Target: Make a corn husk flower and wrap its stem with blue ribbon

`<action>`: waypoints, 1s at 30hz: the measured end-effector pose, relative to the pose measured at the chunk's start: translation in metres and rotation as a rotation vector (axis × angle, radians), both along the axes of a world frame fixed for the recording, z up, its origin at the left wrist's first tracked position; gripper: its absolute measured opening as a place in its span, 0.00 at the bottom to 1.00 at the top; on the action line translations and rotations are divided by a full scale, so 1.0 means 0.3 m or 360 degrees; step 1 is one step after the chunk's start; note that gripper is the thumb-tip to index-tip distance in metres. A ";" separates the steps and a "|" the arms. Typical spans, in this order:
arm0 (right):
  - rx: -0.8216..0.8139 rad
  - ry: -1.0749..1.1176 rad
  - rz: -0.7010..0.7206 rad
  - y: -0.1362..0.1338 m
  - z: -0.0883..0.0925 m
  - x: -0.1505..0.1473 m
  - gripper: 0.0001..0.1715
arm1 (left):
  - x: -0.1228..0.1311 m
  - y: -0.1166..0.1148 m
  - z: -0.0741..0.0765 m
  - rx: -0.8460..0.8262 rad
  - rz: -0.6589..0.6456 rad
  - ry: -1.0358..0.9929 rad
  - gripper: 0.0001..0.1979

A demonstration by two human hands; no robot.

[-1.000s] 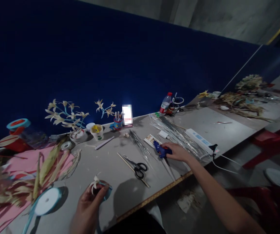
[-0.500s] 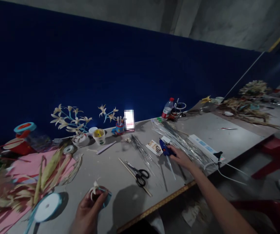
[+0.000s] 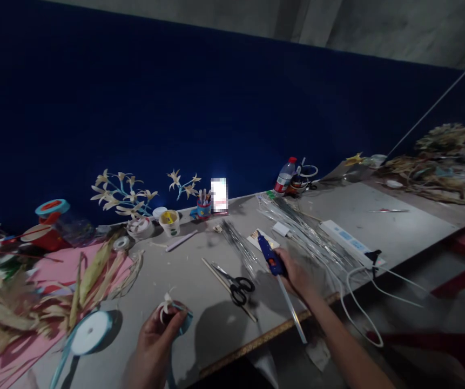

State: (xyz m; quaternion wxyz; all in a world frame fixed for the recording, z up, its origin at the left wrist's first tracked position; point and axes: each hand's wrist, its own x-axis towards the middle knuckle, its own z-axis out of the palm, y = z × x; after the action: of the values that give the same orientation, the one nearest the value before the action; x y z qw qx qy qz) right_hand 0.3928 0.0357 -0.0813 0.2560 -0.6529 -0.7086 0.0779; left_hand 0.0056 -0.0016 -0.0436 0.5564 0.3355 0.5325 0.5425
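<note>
My left hand [image 3: 155, 337] is closed on a small pale flower [image 3: 168, 303], near the table's front edge. A strip of light blue tape [image 3: 186, 323] shows by its fingertips and hangs down below. My right hand [image 3: 292, 273] grips a dark blue glue gun [image 3: 270, 255], its nozzle tilted up and away from me. A clear glue stick [image 3: 292, 313] sticks out of its back end. Between the hands lie black-handled scissors [image 3: 241, 290] across a thin wooden stick [image 3: 216, 274]. Beyond the gun is a printed card [image 3: 253, 237], partly covered by it.
Silvery wires [image 3: 238, 243] and a white power strip [image 3: 348, 240] lie on the table. A white cord loops over the front edge. At left are a blue tape roll [image 3: 92, 333] and dried husks [image 3: 9, 324]. Finished flower stems [image 3: 122, 194], cups and a bottle [image 3: 285, 175] stand along the wall.
My right hand has lifted the glue gun off the area by the card and brought it nearer, toward the front edge. My left hand still holds the flower; the view has shifted slightly.
</note>
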 end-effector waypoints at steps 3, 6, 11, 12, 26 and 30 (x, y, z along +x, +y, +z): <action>0.0101 0.0154 -0.0116 0.001 0.043 -0.082 0.23 | -0.007 -0.002 -0.003 0.0007 -0.0005 -0.0017 0.16; 0.0197 0.0378 -0.0137 0.004 0.097 -0.149 0.13 | -0.013 -0.003 -0.007 0.0018 -0.0014 -0.0036 0.16; 0.0283 0.0815 -0.0044 -0.032 0.132 -0.249 0.14 | -0.018 -0.007 -0.010 0.0041 -0.0015 -0.0070 0.15; 0.0268 0.0869 -0.0021 -0.047 0.131 -0.270 0.14 | -0.019 -0.008 -0.009 0.0035 -0.0009 -0.0066 0.15; -0.0252 0.1753 0.0098 -0.202 0.112 -0.645 0.13 | 0.033 -0.008 0.016 0.0038 -0.0081 0.0075 0.18; -0.0325 0.1875 0.0144 -0.203 0.096 -0.709 0.18 | 0.041 -0.017 0.005 0.0077 -0.0068 0.0101 0.18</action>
State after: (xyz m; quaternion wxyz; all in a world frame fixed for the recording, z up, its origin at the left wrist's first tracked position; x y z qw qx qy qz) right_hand 0.1799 -0.0251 -0.0526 0.5380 -0.4903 -0.4635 0.5053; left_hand 0.0180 -0.0066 -0.0422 0.5424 0.3773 0.5292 0.5324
